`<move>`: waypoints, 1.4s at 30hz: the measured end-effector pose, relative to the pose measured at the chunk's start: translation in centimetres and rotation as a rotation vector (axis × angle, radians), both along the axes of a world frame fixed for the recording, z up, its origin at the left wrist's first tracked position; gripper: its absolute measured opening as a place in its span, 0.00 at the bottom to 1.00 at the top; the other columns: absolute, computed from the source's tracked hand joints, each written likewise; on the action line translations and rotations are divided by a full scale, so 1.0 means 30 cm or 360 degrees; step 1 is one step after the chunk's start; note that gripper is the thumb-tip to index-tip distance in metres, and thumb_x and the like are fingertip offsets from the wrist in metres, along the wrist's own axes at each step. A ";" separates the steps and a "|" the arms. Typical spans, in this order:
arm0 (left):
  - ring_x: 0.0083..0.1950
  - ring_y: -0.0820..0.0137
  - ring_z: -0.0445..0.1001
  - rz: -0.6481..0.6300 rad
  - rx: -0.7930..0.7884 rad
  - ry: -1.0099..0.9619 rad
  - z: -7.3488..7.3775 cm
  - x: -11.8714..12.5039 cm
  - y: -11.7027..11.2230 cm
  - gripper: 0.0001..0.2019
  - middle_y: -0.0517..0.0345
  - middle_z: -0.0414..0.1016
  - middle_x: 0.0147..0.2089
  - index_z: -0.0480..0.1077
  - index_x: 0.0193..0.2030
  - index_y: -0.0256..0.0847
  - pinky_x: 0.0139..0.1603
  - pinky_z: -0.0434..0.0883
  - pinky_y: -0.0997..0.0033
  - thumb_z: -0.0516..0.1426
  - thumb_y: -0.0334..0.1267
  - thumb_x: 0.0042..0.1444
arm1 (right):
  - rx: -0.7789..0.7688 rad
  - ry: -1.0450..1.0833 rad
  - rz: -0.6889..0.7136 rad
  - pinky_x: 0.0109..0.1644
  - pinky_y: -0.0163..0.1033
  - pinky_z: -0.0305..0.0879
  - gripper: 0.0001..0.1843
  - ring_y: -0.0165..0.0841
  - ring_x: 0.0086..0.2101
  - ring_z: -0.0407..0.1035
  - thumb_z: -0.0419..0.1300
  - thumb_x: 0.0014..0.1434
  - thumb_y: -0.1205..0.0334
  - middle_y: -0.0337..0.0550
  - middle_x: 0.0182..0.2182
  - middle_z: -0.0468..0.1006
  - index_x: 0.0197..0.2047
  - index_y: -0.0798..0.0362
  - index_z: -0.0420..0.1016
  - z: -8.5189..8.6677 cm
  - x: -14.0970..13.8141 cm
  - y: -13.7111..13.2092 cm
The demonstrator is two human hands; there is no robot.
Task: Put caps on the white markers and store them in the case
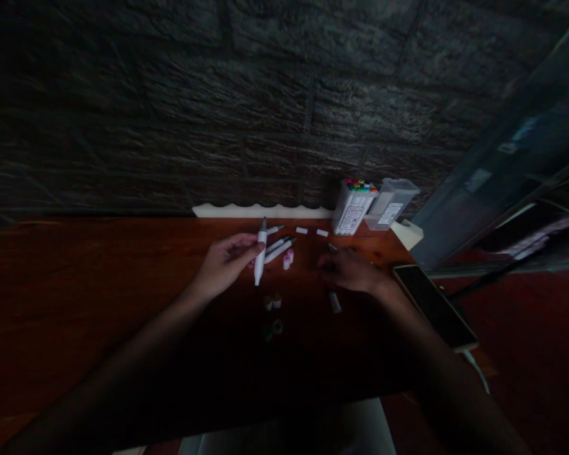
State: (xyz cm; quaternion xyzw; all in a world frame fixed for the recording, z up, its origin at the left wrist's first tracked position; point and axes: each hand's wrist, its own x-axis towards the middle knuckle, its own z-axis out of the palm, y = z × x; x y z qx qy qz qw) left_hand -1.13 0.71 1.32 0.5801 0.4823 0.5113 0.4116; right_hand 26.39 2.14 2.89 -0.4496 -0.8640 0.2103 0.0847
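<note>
My left hand (230, 262) is closed around a white marker (260, 256), held upright at a slight tilt with its dark tip pointing up. Behind it, several uncapped white markers (281, 249) lie on the table. Two pink caps (287, 259) stand beside them. My right hand (346, 268) is low over the table, fingers curled in shadow. A small pale piece (332, 247) shows at its far side; whether the fingers grip it is hard to see. Nearer me lies a greyish cap (334, 302). Two brownish caps (272, 302) and two greenish caps (273, 328) sit in the dark middle.
Against the brick wall (265, 126) stands a clear case of markers (351, 212), beside an open clear container (392, 203). Two white pieces (312, 231) lie left of the case. A phone (434, 306) with a cable is at the table's right edge.
</note>
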 end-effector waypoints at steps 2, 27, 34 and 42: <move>0.35 0.66 0.78 -0.0007 0.0000 0.0021 0.003 0.000 0.000 0.14 0.54 0.81 0.38 0.76 0.40 0.39 0.33 0.75 0.69 0.65 0.44 0.49 | 0.0020 0.0089 -0.0032 0.34 0.35 0.60 0.11 0.31 0.31 0.70 0.56 0.62 0.56 0.41 0.31 0.78 0.37 0.53 0.76 0.005 0.009 0.006; 0.34 0.68 0.77 0.0025 0.0027 0.0019 -0.006 -0.006 0.007 0.13 0.56 0.81 0.36 0.76 0.40 0.40 0.32 0.74 0.70 0.64 0.42 0.49 | -0.0028 0.0421 -0.0107 0.35 0.36 0.64 0.14 0.30 0.32 0.71 0.61 0.53 0.63 0.41 0.35 0.78 0.44 0.53 0.74 0.039 0.056 -0.009; 0.35 0.67 0.78 0.0033 0.0012 0.0057 0.007 -0.003 0.004 0.14 0.55 0.81 0.37 0.76 0.41 0.40 0.35 0.75 0.69 0.64 0.43 0.49 | 0.0539 0.0838 -0.0674 0.30 0.38 0.64 0.18 0.31 0.27 0.70 0.60 0.56 0.51 0.45 0.31 0.78 0.43 0.56 0.76 0.038 0.066 0.029; 0.36 0.65 0.78 0.0051 0.0046 0.0041 0.016 -0.004 -0.001 0.17 0.53 0.81 0.38 0.76 0.41 0.39 0.35 0.74 0.68 0.65 0.46 0.47 | 0.0055 0.0509 -0.0058 0.34 0.36 0.64 0.11 0.30 0.31 0.71 0.62 0.55 0.59 0.41 0.34 0.80 0.41 0.53 0.77 0.020 0.050 0.013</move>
